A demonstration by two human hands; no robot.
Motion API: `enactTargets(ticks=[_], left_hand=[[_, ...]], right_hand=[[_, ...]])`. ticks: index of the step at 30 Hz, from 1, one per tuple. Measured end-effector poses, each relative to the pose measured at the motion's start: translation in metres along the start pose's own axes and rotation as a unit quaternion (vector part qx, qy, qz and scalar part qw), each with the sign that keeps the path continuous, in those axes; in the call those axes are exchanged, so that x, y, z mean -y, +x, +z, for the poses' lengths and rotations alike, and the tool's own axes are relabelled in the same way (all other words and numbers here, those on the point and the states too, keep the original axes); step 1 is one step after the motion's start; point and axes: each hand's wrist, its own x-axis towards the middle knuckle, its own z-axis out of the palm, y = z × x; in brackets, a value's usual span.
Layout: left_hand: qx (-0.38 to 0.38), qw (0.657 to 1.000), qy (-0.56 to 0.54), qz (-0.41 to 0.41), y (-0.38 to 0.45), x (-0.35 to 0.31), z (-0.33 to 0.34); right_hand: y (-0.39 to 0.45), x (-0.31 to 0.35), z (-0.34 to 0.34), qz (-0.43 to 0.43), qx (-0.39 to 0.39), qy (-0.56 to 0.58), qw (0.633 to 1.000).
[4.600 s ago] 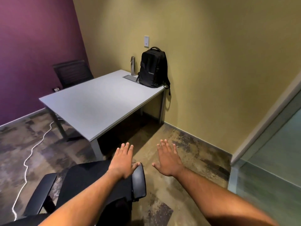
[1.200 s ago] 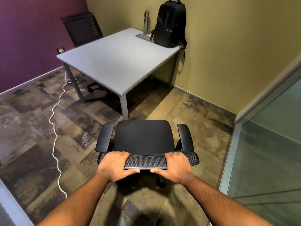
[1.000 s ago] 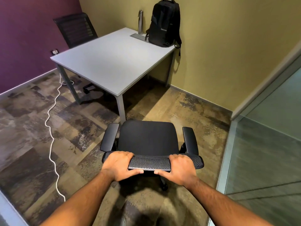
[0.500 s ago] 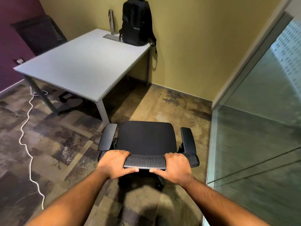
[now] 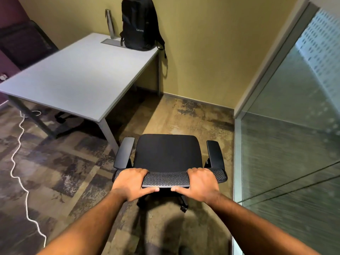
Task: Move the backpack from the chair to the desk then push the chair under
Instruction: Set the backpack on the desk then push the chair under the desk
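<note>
Hands grasp the top edge of the chair [image 5: 168, 153] backrest: the left hand [image 5: 129, 183] wraps the mesh rail near its left end, and the right hand [image 5: 201, 183] wraps it toward the right end, fingers curled over the top and thumbs pressed along the underside. Both grips are closed on the rail, with a stretch of bare mesh between them. The chair stands on the carpet [image 5: 55, 172], clear of the table [image 5: 77, 76], its seat facing away from the person toward the yellow wall [image 5: 211, 52]; its left armrest [image 5: 124, 152] sits just beside the table's near corner leg. The seat is bare.

The backpack [image 5: 140, 24] stands upright on the far right corner of the table, its long axis vertical, its back leaning on the wall and its logo side facing the room. One strap hangs over the table's edge. A metal bottle [image 5: 110, 23] stands just left of it, next to a grey cable hatch [image 5: 111, 42] in the tabletop. A second dark chair [image 5: 25, 45] sits at the table's far side, blurred. A white cable [image 5: 20, 159] snakes over the carpet at left, and a glass partition [image 5: 294, 135] runs along the right.
</note>
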Motion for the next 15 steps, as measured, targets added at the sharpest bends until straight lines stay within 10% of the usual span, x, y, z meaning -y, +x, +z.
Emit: enactTargets(ticks=[15], left_hand=[[-0.043, 0.996, 0.013, -0.075, 0.082, -0.058, 0.003]], right_hand=[[0.069, -0.111, -0.002, -0.084, -0.002, -0.011, 0.996]])
